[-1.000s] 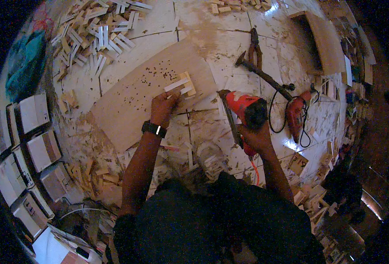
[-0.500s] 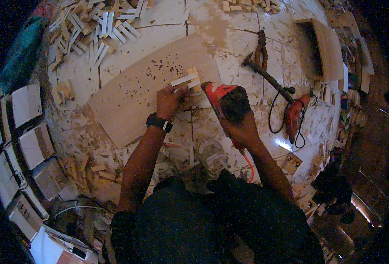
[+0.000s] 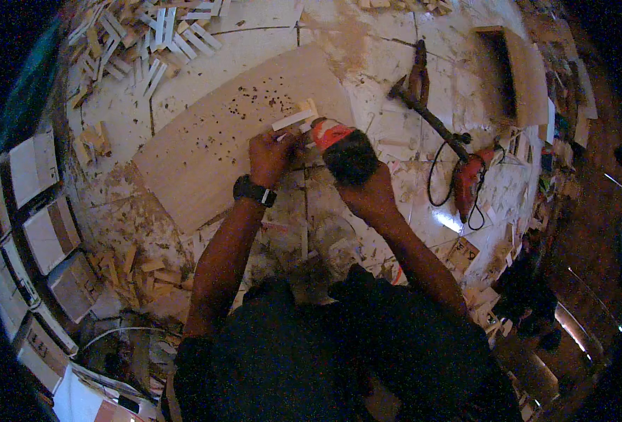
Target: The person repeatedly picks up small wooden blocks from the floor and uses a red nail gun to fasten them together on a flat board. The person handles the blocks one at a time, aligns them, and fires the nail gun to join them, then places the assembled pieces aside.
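My left hand (image 3: 270, 156), with a dark watch at its wrist, is closed on small wood strips (image 3: 293, 119), one white-faced and one bare, over the far right part of a thin wooden board (image 3: 184, 165). My right hand (image 3: 368, 193) grips a red and black nail gun (image 3: 346, 149). Its nose is close against the strips beside my left fingers; the exact contact is hidden. Many small dark bits (image 3: 260, 98) lie scattered on the board.
Assembled strip pieces (image 3: 159, 32) are heaped far left. Pliers (image 3: 418, 74), a hammer (image 3: 430, 116) and a red corded power tool (image 3: 470, 186) lie to the right, near an open wooden box (image 3: 529, 77). Wood offcuts (image 3: 138, 274) litter the tiled floor; stacked panels (image 3: 50, 235) stand left.
My right hand has brought the nail gun left and turned it, so its nose now meets the strips. My left hand stays nearly in place, still holding them.
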Available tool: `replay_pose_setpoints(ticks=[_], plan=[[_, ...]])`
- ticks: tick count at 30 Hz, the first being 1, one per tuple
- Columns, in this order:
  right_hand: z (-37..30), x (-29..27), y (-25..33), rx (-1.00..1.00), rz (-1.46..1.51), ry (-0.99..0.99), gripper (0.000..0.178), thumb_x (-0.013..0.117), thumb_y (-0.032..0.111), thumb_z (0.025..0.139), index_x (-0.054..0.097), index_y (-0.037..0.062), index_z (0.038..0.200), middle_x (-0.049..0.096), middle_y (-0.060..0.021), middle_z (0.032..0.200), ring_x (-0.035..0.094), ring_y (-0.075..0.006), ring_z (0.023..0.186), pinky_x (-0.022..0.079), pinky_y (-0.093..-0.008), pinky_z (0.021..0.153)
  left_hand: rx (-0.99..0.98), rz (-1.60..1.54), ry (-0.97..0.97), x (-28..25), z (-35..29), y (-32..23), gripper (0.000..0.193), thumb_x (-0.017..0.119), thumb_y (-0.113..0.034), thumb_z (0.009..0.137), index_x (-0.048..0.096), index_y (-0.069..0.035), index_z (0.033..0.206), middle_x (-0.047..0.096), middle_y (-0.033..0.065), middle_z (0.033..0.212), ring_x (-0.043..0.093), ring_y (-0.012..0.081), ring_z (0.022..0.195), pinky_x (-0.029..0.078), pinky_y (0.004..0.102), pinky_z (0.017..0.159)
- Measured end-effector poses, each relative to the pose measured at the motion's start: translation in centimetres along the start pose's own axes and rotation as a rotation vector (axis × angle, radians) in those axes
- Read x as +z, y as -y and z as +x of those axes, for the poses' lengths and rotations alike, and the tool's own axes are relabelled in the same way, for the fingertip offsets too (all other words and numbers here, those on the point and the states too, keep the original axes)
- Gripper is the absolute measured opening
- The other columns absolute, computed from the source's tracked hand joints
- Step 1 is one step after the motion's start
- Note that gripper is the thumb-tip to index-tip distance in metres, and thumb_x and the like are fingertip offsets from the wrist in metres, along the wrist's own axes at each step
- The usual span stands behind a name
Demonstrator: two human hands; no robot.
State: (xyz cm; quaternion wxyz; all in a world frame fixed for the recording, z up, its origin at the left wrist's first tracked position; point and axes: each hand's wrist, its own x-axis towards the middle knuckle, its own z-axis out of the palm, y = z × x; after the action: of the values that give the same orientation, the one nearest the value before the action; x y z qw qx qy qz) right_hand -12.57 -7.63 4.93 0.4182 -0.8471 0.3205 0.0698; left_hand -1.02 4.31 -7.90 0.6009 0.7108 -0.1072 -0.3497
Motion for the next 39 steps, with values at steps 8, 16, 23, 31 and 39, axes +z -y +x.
replay_pose_setpoints(ticks=[8, 16, 23, 31, 39], plan=[[-3.3, -3.4, -1.3, -0.004, -0.062, -0.201, 0.032, 0.064, 0.026, 0.076, 0.058, 0.0053, 0.099, 0.065, -0.0129, 0.087, 0.063, -0.0268, 0.078, 0.050, -0.0371, 0.073, -0.135, -0.041, -0.049, -0.1, -0.5, -1.1, 0.032, 0.066, -0.027, 0.081, 0.065, 0.000, 0.097, 0.066, 0.0054, 0.070, 0.058, 0.0099, 0.055, 0.045, 0.0245, 0.051], [-4.4, -5.9, -4.9, 0.120, 0.127, -0.324, 0.030, 0.061, 0.008, 0.069, 0.054, 0.0036, 0.098, 0.055, -0.0041, 0.088, 0.052, -0.0176, 0.078, 0.043, -0.0308, 0.073, 0.000, 0.075, 0.046, -0.1, -0.6, 1.4, 0.024, 0.054, -0.029, 0.086, 0.066, -0.007, 0.085, 0.066, 0.0092, 0.071, 0.062, 0.0207, 0.058, 0.051, 0.0367, 0.056], [-4.8, -6.9, -2.6, 0.009, 0.130, -0.307, 0.024, 0.054, 0.021, 0.089, 0.049, 0.0022, 0.104, 0.052, -0.0106, 0.104, 0.049, -0.0223, 0.097, 0.037, -0.0308, 0.091, 0.287, 0.223, 0.054, -7.4, 4.7, -7.8, 0.024, 0.055, -0.025, 0.089, 0.060, -0.002, 0.088, 0.065, 0.0088, 0.081, 0.064, 0.0177, 0.072, 0.051, 0.0302, 0.060], [-4.8, -7.2, -2.6, 0.206, 0.338, -0.179, 0.025, 0.048, 0.023, 0.092, 0.049, 0.0018, 0.106, 0.053, -0.0099, 0.103, 0.050, -0.0217, 0.098, 0.038, -0.0305, 0.090, 0.094, -0.513, -0.165, -10.6, 2.9, -12.3, 0.047, 0.058, -0.018, 0.085, 0.041, -0.002, 0.126, 0.061, 0.0129, 0.103, 0.062, 0.0221, 0.088, 0.054, 0.0339, 0.071], [-5.4, -6.1, -6.6, 0.142, 0.117, -0.323, 0.019, 0.052, 0.020, 0.081, 0.052, 0.0047, 0.092, 0.054, -0.0076, 0.087, 0.053, -0.0196, 0.080, 0.043, -0.0322, 0.074, 0.202, 0.275, -0.722, -16.9, -15.6, 5.6, 0.038, 0.059, -0.014, 0.082, 0.051, 0.000, 0.117, 0.049, 0.0169, 0.121, 0.047, 0.0276, 0.113, 0.042, 0.0385, 0.092]])
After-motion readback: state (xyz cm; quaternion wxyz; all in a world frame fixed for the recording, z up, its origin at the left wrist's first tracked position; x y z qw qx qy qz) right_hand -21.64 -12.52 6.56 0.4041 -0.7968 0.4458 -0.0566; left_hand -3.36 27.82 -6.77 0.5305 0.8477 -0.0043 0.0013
